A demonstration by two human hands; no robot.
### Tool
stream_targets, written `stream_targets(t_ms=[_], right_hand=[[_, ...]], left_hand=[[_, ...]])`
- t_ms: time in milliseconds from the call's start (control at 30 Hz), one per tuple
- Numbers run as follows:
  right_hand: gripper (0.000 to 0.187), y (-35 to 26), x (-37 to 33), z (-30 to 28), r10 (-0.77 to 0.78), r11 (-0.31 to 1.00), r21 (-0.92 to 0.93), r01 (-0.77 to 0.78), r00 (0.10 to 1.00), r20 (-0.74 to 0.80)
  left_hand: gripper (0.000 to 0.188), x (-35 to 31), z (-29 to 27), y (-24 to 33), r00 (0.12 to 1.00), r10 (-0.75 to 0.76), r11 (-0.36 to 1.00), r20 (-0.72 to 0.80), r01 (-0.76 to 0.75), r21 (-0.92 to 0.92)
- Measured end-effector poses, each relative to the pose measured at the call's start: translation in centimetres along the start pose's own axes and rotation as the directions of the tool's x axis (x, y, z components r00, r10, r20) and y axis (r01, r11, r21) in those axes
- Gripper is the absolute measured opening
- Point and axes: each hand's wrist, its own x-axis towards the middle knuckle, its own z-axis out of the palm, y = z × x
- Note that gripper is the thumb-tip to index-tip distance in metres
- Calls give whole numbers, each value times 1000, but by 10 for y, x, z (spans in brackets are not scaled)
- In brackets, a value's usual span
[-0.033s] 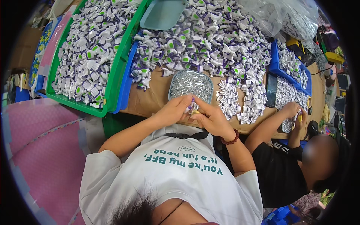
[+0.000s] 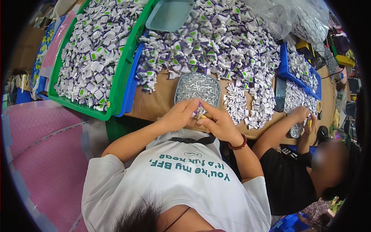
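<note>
Just below the middle of the frame, your left hand (image 2: 180, 114) pinches a small purple-and-white piece (image 2: 198, 109) between its fingertips, while your right hand (image 2: 225, 125) closes in from the other side, index finger reaching to it. Whether your right fingers grip that piece or only the yellow bit (image 2: 201, 117) near the thumb, you cannot tell from this view. Meeting it from both sides probably steadies so small a part, and your knuckles hide most of it.

So the piece lies between your two hands, against the near rim of a grey tray (image 2: 219, 92) of metal pins (image 2: 197, 91), likely set there to keep them within short reach. To the right of the tray on your desk (image 2: 164, 86) lie short white pieces (image 2: 235, 103), apparently grouped apart from the purple-and-white heap (image 2: 216, 42) filling the upper middle.

At upper left, your green crate (image 2: 117, 83) carries more such parts. At the right, a co-worker's hands (image 2: 300, 115) hold something small.
</note>
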Motion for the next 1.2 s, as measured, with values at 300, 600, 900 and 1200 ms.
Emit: stream_targets(t_ms=[300, 600, 900, 1200], right_hand=[[47, 11, 10, 8, -189, 978, -104, 182, 980, -69], [45, 11, 19, 11, -57, 994, 92, 57, 998, -1], [25, 15, 5, -15, 125, 933, 359, -30, 962, -242], [25, 45, -14, -23, 225, 873, 486, -50, 924, -310]], left_hand=[[45, -7, 4, -22, 975, 211, 966, -73, -196, 168], [36, -32, -13, 21, 997, -79, 995, 20, 77, 70], [29, -72, -159, 133, 862, 250, 918, -441, -355, -174], [39, -90, -412, 176, 174, 728, 562, -663, 402, 723]])
